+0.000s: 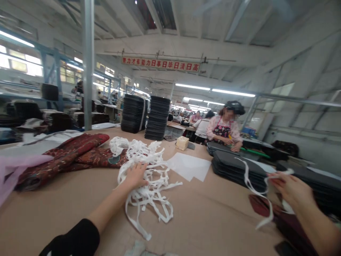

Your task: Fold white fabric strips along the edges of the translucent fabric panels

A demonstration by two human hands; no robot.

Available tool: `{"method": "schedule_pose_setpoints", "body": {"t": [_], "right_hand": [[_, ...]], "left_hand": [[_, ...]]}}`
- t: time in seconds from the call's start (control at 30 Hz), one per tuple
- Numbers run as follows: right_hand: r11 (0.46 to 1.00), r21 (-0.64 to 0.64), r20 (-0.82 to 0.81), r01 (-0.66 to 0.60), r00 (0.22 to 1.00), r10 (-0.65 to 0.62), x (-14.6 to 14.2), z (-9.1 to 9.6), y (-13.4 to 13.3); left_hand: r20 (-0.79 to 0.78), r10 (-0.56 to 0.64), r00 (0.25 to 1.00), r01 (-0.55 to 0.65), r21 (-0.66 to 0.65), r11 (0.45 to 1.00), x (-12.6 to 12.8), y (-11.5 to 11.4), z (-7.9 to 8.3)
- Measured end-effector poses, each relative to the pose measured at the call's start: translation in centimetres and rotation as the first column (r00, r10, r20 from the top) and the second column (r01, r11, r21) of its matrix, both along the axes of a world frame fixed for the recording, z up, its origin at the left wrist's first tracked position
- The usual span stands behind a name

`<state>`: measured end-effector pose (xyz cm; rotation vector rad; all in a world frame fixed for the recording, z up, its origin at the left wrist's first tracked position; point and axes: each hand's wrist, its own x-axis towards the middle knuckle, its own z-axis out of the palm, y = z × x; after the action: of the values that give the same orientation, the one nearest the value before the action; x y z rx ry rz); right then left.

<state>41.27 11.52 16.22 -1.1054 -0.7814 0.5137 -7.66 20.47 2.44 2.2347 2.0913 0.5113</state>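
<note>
A tangled heap of white fabric strips point(157, 190) lies on the brown table point(202, 220). My left hand point(137, 176) rests on top of this heap, its thumb apart from the fingers; some fingertips are partly hidden among the strips. Off to the right, my right hand point(293, 186) is raised with its fingers closed on a white fabric strip point(247, 177), whose loose ends dangle. Beneath that hand are dark red fabric pieces point(259, 205) at the table's right side.
Rolled red patterned fabric point(77, 153) lies left of the heap. White paper sheets point(190, 165) and a cream-coloured block point(182, 143) sit beyond it. Tall stacks of black pads point(157, 119) stand at the back. More black pads point(234, 167) lie right, near a co-worker point(225, 128).
</note>
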Motion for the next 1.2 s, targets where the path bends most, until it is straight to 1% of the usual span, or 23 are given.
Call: {"method": "schedule_pose_setpoints", "body": {"t": [0.03,0.1,0.17,0.2,0.27,0.33,0.4,0.43,0.47,0.5,0.53,0.57,0.6,0.63,0.7,0.77,0.87,1.0,1.03,1.1,1.2], "right_hand": [[1.000,-0.019,0.011,0.019,1.000,-0.019,-0.2,-0.3,-0.3],[0.998,-0.053,0.067,-0.037,0.997,0.041,-1.4,-1.1,-0.7],[0.990,-0.057,0.130,-0.130,0.982,0.137,-3.4,-1.7,-1.1],[0.985,-0.051,0.156,-0.166,0.973,0.172,-4.5,-1.9,-1.3],[0.972,-0.030,0.195,-0.235,0.952,0.236,-6.9,-1.7,-2.0],[0.956,0.001,0.215,-0.292,0.934,0.285,-8.9,-0.9,-2.8],[0.940,0.056,0.223,-0.335,0.922,0.316,-10.3,0.3,-3.4],[0.932,0.090,0.225,-0.352,0.918,0.325,-10.7,1.0,-3.6],[0.922,0.125,0.227,-0.366,0.915,0.332,-11.0,1.7,-3.7],[0.914,0.155,0.228,-0.376,0.913,0.337,-11.3,2.2,-3.8],[0.906,0.174,0.226,-0.386,0.911,0.345,-11.4,2.7,-3.8],[0.900,0.179,0.220,-0.396,0.908,0.356,-11.4,3.0,-3.9],[0.896,0.174,0.209,-0.408,0.905,0.371,-11.4,3.1,-4.0],[0.894,0.165,0.195,-0.418,0.902,0.386,-11.3,3.1,-4.0],[0.891,0.159,0.162,-0.425,0.902,0.401,-10.8,2.9,-4.0],[0.897,0.191,0.121,-0.399,0.916,0.381,-9.8,2.6,-3.9],[0.914,0.235,0.040,-0.332,0.942,0.332,-8.0,2.2,-3.6],[0.930,0.227,-0.043,-0.289,0.951,0.306,-6.1,1.5,-3.0],[0.932,0.226,-0.060,-0.283,0.951,0.303,-5.8,1.3,-2.9],[0.935,0.222,-0.087,-0.278,0.949,0.303,-5.6,0.9,-2.7],[0.934,0.214,-0.105,-0.287,0.944,0.314,-5.7,0.3,-2.5]], "left_hand": [[-0.001,-0.021,1.000,0.021,0.034,0.999,0.7,-0.4,0.6],[0.015,-0.096,0.995,0.094,0.091,0.991,2.3,-1.1,2.1],[0.046,-0.242,0.969,0.235,0.122,0.964,4.6,-1.8,3.8],[0.065,-0.334,0.940,0.324,0.126,0.938,6.0,-2.3,4.7],[0.106,-0.515,0.851,0.503,0.118,0.856,9.3,-3.5,6.2],[0.141,-0.645,0.751,0.637,0.103,0.764,12.9,-4.8,7.1],[0.195,-0.740,0.644,0.740,0.084,0.667,16.3,-5.9,7.2],[0.301,-0.777,0.553,0.797,0.080,0.598,17.8,-6.4,6.9],[0.426,-0.766,0.482,0.825,0.073,0.560,19.2,-6.8,6.4],[0.568,-0.710,0.416,0.842,0.054,0.536,20.4,-7.3,5.8],[0.695,-0.622,0.361,0.851,0.027,0.524,21.5,-7.7,5.1],[0.784,-0.527,0.329,0.853,-0.007,0.521,22.4,-8.2,4.4],[0.840,-0.447,0.307,0.854,-0.036,0.520,23.1,-8.6,3.7],[0.870,-0.395,0.295,0.853,-0.054,0.519,23.6,-9.0,3.1],[0.883,-0.372,0.287,0.856,-0.062,0.514,24.1,-9.4,2.4],[0.892,-0.356,0.279,0.859,-0.067,0.508,23.8,-9.2,2.5],[0.906,-0.328,0.269,0.862,-0.075,0.502,22.3,-8.4,3.7],[0.913,-0.316,0.256,0.880,-0.085,0.467,20.4,-7.5,5.4],[0.909,-0.323,0.263,0.879,-0.088,0.468,20.3,-7.4,5.7],[0.888,-0.348,0.300,0.862,-0.096,0.497,20.3,-7.2,5.8],[0.811,-0.418,0.410,0.819,-0.125,0.560,20.8,-6.8,5.3]]}}
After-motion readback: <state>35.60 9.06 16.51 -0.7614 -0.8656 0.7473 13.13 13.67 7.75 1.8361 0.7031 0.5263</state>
